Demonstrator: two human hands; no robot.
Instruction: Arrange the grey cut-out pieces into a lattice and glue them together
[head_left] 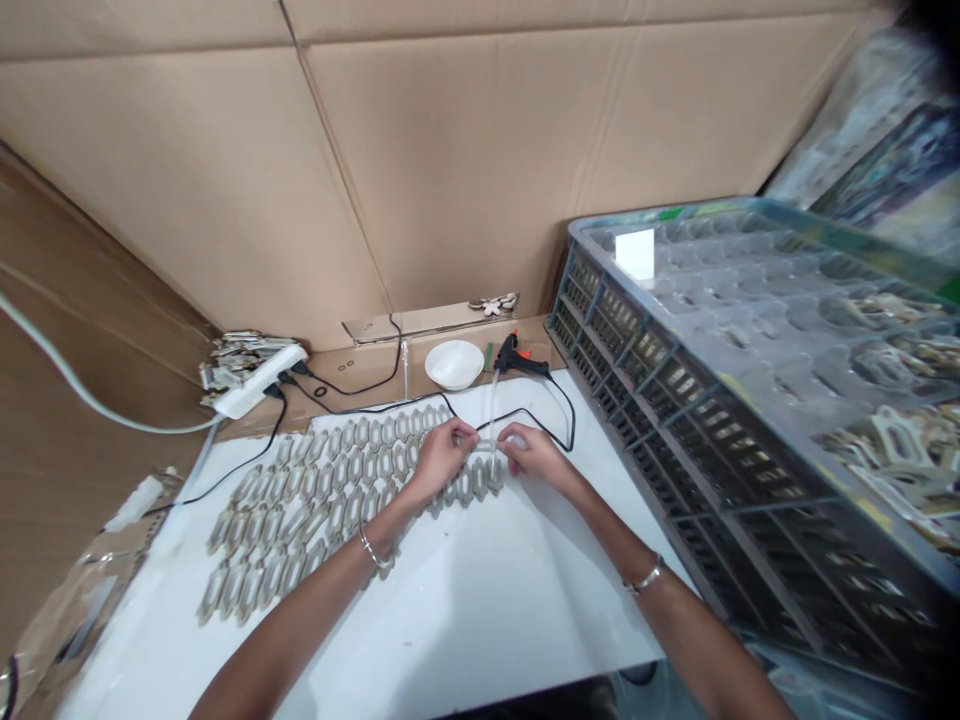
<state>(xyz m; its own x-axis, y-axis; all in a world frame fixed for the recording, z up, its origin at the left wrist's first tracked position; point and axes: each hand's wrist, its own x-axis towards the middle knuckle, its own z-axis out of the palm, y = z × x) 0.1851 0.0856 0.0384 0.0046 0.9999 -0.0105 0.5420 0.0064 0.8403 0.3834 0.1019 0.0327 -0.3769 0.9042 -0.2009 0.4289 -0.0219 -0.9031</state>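
Observation:
My left hand (444, 458) pinches one end of a small, pale, elongated frame piece (487, 446). At its other end are the closed thumb and fingers of my right hand (534, 454). The piece lies sideways between both hands, just above the white table (480, 590). Rows of similar hexagonal frame pieces (300, 485) with open centres cover the table's left half, some partly hidden behind my left forearm. Beyond my hands rests a black glue gun (523, 359) with an orange trigger, a translucent glue stick (493, 402) extending from it toward me.
A white bowl (454, 366) stands left of the glue gun. A power strip (262, 381) with black cables sits at the back left, beside piled flat pieces (244, 352). A large grey plastic crate (637, 440) borders the right side. Cardboard walls (465, 180) enclose the back and left.

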